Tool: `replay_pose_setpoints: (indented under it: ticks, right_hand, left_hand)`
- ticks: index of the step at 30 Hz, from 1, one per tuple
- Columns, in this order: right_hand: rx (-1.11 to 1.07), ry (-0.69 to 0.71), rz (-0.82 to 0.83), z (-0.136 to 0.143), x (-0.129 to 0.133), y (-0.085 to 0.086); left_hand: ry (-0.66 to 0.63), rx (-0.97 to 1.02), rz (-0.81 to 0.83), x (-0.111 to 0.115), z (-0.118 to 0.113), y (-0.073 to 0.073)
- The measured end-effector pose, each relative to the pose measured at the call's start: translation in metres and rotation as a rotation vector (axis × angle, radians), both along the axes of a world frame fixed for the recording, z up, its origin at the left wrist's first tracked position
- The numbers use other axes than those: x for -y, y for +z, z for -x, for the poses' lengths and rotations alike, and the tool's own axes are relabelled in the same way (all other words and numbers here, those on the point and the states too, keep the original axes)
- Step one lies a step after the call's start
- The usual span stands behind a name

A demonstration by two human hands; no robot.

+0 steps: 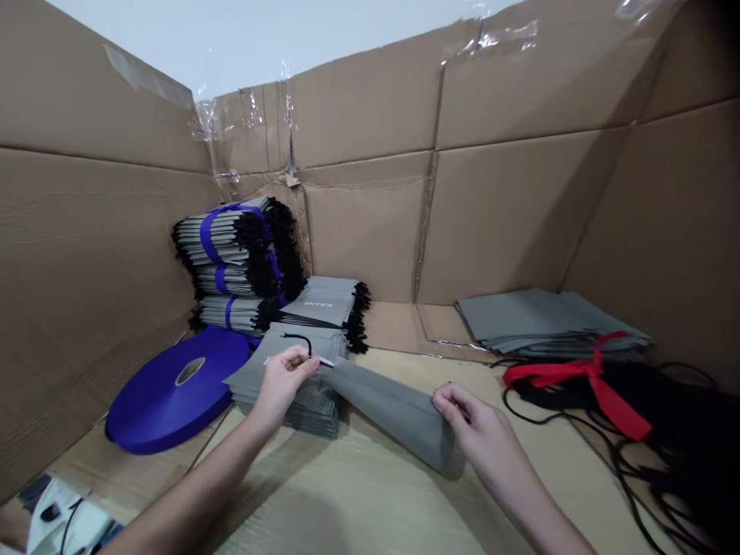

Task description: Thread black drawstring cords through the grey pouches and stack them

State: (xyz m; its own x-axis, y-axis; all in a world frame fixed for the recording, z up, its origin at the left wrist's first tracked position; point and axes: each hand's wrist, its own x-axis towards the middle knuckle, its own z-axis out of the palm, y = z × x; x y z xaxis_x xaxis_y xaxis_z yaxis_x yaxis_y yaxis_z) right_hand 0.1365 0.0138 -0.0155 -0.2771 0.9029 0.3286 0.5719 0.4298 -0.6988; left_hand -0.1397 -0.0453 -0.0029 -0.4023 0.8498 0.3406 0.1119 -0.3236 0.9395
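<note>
The left hand (286, 379) pinches a slim shiny piece at one end of a gray fabric pouch (390, 408), a black cord (299, 338) curling just beyond its fingertips; the right hand (477, 420) pinches the pouch's other end, so it stretches between both above the desk (277, 501). Just beside the left hand sits a stack of gray pouches (315, 420). Farther left lies a purple ribbon roll (144, 408), near ribbon-bound bundles (223, 239). To the right, a red strip (618, 401) ties a heap of black cords (694, 439), near flat gray fabric pieces (532, 316).
</note>
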Motion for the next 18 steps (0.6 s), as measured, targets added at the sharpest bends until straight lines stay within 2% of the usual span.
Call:
replay_pose_setpoints:
  ticks: [7,11,15,18]
  right_hand:
    - [-0.140,-0.014,0.048,0.003,-0.008,-0.010]
    - [-0.306,-0.001,0.152,0.008,-0.010,-0.016]
    - [-0.406,0.015,0.193,0.012,-0.013,-0.021]
    - [-0.488,-0.018,0.198,0.006,-0.023,-0.027]
  left_hand:
    - [-0.368,0.504,0.085,0.011,-0.004,0.010]
    - [-0.565,0.558,0.133,0.017,-0.010,0.017]
    - [-0.738,0.600,0.086,0.025,-0.017,0.024]
    - [-0.796,0.481,0.013,0.030,-0.019,0.026]
